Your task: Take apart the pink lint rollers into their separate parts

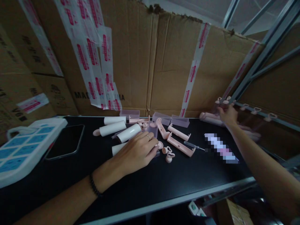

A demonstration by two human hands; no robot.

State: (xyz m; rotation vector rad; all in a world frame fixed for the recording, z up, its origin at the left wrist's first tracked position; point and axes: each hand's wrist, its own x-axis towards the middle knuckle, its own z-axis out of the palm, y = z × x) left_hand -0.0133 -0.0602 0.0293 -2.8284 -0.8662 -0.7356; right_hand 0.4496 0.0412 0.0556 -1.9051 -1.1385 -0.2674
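My left hand (142, 148), with a ring and a black beaded bracelet, is among the loose parts at mid-table. Its fingers curl together beside a round pink piece (160, 145); what they grip, if anything, is hidden. White cylinders (128, 132) lie to its left. Pink brackets (181, 145) and small pink pieces with loops (169, 157) lie to its right. My right hand (227, 114) reaches to the metal rail at the far right, fingers bent around a small pink looped piece (227, 100). Below it lie pink cylinders (211, 118).
A screwdriver (194, 145) lies right of the brackets, near a pixelated item (221, 148). Translucent boxes (180, 121) stand along the cardboard wall (173, 72). At left are a phone (67, 142) and a white-and-blue case (30, 150). More looped pieces (256, 110) hang at right.
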